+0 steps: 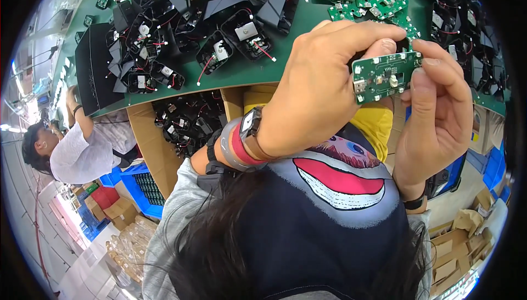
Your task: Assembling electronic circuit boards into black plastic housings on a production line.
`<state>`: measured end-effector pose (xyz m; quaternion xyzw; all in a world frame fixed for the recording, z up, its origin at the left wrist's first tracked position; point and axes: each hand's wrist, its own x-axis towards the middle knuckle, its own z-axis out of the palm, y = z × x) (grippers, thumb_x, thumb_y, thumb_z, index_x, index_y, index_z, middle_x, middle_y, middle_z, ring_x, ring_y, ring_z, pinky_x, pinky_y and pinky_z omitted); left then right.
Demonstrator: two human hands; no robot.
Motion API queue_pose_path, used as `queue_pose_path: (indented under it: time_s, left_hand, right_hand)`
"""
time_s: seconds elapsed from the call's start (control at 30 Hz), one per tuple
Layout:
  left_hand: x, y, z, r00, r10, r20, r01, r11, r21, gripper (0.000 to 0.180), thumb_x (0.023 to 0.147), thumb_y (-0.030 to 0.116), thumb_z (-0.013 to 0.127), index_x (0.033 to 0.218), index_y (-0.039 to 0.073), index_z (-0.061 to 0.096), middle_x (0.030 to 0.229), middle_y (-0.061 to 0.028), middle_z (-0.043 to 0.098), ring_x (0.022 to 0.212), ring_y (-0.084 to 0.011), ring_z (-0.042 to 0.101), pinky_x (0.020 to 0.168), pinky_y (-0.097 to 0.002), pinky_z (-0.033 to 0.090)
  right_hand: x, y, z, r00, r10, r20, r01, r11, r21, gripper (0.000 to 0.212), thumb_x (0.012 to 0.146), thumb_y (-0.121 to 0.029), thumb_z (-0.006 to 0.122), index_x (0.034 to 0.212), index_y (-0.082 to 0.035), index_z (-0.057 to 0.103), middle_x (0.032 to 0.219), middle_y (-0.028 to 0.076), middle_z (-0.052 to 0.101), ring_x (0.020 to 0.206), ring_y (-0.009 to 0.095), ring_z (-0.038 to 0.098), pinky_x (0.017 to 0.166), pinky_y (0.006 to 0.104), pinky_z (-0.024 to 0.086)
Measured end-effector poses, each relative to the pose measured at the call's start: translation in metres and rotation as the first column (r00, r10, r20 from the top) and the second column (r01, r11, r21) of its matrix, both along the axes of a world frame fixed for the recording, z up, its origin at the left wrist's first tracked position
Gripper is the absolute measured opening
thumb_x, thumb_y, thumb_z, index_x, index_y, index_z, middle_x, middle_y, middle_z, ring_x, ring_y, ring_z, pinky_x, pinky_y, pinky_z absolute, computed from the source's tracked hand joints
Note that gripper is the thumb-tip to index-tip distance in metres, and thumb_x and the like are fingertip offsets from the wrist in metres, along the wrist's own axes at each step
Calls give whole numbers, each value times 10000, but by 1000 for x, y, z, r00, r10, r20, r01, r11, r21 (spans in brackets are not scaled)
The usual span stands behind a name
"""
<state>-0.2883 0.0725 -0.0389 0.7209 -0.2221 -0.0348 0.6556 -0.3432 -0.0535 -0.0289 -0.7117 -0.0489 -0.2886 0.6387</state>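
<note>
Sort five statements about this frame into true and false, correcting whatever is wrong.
1. The left hand and right hand both hold a thin green circuit board. True.
2. The left wrist is bare. False: a square-faced watch with a brown strap is on it.
3. Black plastic housings with red wires lie on the green tabletop. True.
4. The brown cardboard box holds only yellow cloth. False: the box holds small black parts with wires.
5. Another person in a pale short-sleeved shirt is at the left. True.
</note>
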Motion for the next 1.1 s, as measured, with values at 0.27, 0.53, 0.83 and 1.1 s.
queue_pose_path:
  time_s: [0.27, 0.53, 0.83, 1.1]
  left_hand:
    - [-7, 10, -13, 974, -160, -158, 114, 957, -267, 285, 941, 161, 440, 1093, 6, 624, 919, -142, 673, 788, -203, 624, 705, -302, 482]
    - [-12, 25, 5, 817, -410, -407, 323, 908, -265, 408, 898, 73, 369, 1282, 15, 496, 1019, -34, 583, 828, -76, 505, 732, -198, 415]
    - [-5, 11, 8, 691, -504, -518, 422, 863, -277, 489, 768, 53, 340, 1214, -41, 517, 1206, -81, 553, 1112, -152, 489, 959, -266, 363]
    - [-11, -2, 13, 687, -406, -603, 400, 904, -152, 192, 910, 109, 477, 1010, -10, 589, 973, -27, 570, 904, -83, 500, 789, -236, 409]
  right_hand:
    - [2, -8, -3, 995, -20, -94, 21, 1000, 3, 134, 892, 29, 523, 1016, 20, 575, 1119, 164, 593, 728, 41, 514, 636, 154, 418]
    - [-3, -21, -6, 978, -24, -208, 41, 996, 77, 134, 896, 15, 525, 1023, 18, 569, 1101, 139, 595, 704, 33, 503, 623, 150, 415]
    - [-20, -58, -11, 936, 230, -267, 4, 750, 662, 270, 919, -69, 514, 1176, 13, 513, 1193, 160, 538, 679, 57, 433, 585, 165, 385]
    - [-20, -69, -4, 910, 374, -180, -220, 802, 555, 228, 935, -56, 481, 1152, 10, 502, 1199, 166, 516, 793, 72, 520, 675, 169, 434]
